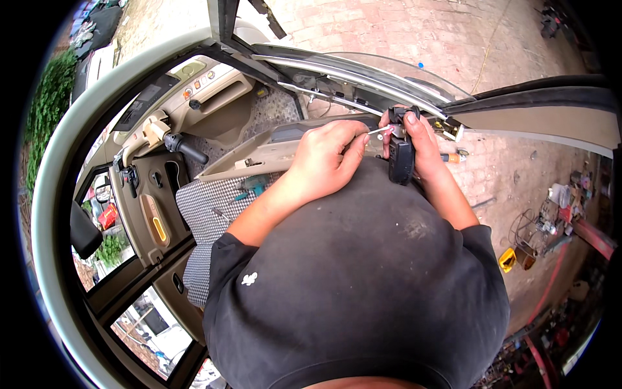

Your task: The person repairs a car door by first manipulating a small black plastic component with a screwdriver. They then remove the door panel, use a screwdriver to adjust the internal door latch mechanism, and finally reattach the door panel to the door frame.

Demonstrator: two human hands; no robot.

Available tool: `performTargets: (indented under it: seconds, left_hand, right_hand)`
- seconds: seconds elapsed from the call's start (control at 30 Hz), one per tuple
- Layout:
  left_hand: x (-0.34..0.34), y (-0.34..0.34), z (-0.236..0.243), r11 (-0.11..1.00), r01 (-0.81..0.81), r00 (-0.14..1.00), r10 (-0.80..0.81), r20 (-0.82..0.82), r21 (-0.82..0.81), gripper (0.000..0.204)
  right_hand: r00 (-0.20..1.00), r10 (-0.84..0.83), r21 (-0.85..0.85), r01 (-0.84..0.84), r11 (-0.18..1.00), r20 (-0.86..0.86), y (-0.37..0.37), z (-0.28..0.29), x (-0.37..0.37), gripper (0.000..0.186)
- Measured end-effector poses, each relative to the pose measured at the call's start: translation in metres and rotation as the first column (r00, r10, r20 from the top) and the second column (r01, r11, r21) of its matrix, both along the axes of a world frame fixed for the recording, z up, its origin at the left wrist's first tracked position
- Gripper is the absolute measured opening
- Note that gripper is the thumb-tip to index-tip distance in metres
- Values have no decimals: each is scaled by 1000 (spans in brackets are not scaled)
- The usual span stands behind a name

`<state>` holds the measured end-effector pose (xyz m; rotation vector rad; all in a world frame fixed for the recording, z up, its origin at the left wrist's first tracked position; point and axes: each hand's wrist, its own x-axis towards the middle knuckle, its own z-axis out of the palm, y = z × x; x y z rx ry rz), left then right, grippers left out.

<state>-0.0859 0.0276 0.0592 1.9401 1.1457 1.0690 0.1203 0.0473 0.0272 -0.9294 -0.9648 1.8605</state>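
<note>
My left hand point(327, 155) pinches a thin white rod point(377, 131), whose right end meets a small metal part at the black device. My right hand point(421, 144) is wrapped round that black device point(402, 161), which has a long boxy lower body and a darker fitting on top. Both hands are close together in front of my dark shirt, just this side of the vehicle door's window channel point(350, 104). Beyond my right hand lies a yellow-and-black tool point(453, 157) on the brick floor.
A beige dashboard point(220, 81), steering column point(159, 133) and checked seat point(197, 201) with a teal tool point(258, 183) are to my left. The open door frame point(531, 117) spans the upper right. Cables, a yellow container point(507, 259) and scattered parts lie on the floor point(492, 194).
</note>
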Motion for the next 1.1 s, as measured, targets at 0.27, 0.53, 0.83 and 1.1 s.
performTargets:
  seconds: [0.27,0.53,0.83,1.1]
  left_hand:
    - [15,0,4,950,132,988,-104,114,-281,17]
    - [25,4,-19,775,328,918,-127,376,-540,22]
    - [28,10,-23,592,491,811,-43,583,-639,21]
    - [23,10,-34,540,490,810,8,587,-684,21]
  right_hand:
    - [861,-13,-382,-212,899,-508,-4,-28,19,61]
    - [789,-71,-467,-285,837,-610,-6,-41,26,64]
    - [731,-59,-392,-295,871,-680,-6,-51,27,65]
    - [738,-42,-390,-307,868,-674,-7,-52,29,68]
